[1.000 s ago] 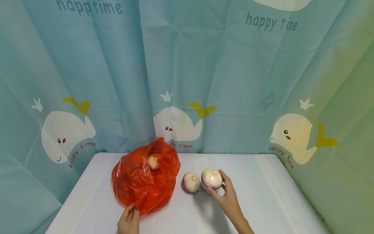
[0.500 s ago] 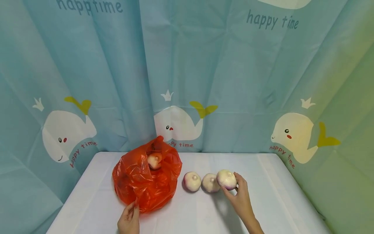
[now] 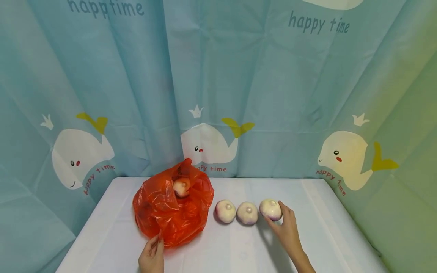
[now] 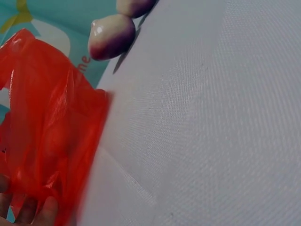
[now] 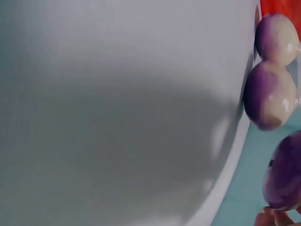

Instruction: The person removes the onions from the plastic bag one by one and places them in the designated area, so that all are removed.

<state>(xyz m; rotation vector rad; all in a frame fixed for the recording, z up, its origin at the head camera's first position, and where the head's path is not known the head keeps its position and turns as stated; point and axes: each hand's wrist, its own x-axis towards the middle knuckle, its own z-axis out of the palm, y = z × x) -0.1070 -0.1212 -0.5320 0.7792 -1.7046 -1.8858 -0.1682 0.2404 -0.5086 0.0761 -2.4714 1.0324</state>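
Note:
My left hand (image 3: 151,256) pinches the near edge of a red plastic bag (image 3: 170,220) at the table's left; in the left wrist view, its fingertips (image 4: 47,212) lie against the thin plastic. Through the bag's opening shows an onion (image 3: 181,187), white with a pinkish tint. Two purple-and-white onions, a left one (image 3: 225,211) and a right one (image 3: 247,213), sit side by side to the right of the bag. Just right of them my right hand (image 3: 286,227) grips another onion (image 3: 271,210) between thumb and fingers, seemingly a little above the table.
A white-covered table (image 3: 321,242) spans the work area. Behind it and along both sides hangs a blue-green curtain (image 3: 280,94) printed with whales. The bag stands close to the table's far edge.
My right hand has carried its onion rightward and slightly down, uncovering the onion that it hid behind. My left hand keeps its pinch on the bag, nearly still.

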